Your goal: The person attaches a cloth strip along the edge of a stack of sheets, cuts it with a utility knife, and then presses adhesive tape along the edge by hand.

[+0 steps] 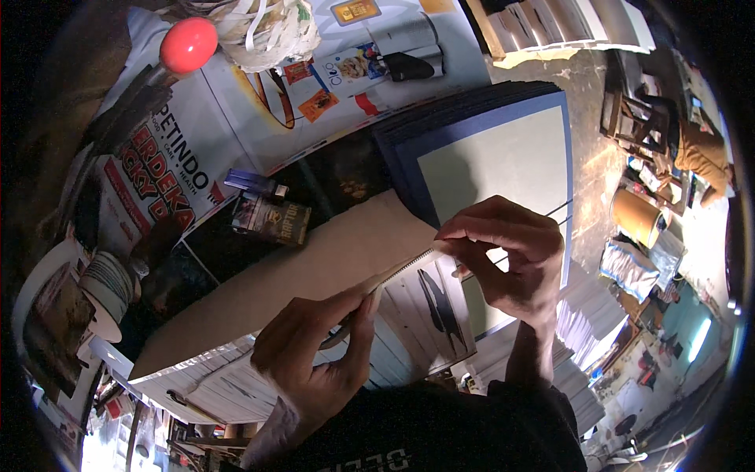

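Two grips are joined by one narrow toothed strip, each end of which is pinched between thumb and fingers, the left grip at the end nearer the body and the right grip at the farther one. The strip's long axis is thus laid slantwise, from lower left to upper right, and any shift of it would seem to turn on that slant. Nearness is shared, since both ends are held; whether the span is taut cannot be told.

On the body side of the strip, a plank-patterned panel with dark markings is seen; on its far side, a tan sheet is spread, its long edge slanted much the same way. Beyond the sheet, a cigarette pack and a small blue box-like item are set on the dark table. Room past the right grip is bounded by a pile of blue-bordered boards; whether they are touched is unclear. Farther off, a printed white banner is spread, with a red ball-like object near its corner.
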The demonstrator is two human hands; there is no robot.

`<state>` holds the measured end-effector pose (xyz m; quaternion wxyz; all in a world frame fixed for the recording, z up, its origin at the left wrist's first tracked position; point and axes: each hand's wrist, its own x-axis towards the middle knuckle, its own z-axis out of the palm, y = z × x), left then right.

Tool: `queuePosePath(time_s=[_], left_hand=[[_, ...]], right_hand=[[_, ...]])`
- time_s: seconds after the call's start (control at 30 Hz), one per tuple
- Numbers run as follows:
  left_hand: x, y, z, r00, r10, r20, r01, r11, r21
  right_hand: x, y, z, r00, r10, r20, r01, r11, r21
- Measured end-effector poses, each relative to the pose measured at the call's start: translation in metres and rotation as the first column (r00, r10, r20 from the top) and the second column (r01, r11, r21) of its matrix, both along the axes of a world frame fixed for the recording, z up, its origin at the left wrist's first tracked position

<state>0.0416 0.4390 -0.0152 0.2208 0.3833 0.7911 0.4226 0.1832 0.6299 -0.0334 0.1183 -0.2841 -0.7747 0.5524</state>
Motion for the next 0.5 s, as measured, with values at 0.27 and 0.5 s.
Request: queuePosePath(time_s=[0.27,0.5], left_hand=[[-0.005,-0.005,0.018,1.000,-0.006,-0.015,0.005,0.998,-0.057],[-0.020,-0.032,0.017,0.999,0.006,0.053,0.003,0.987,-0.163]], right_hand=[[-0.007,-0.001,0.005,0.999,0.022,0.045,-0.024,0.999,0.043],[-0.013,-0.001,0.006,0.995,0.097,-0.014,-0.093,0.983,0.159]])
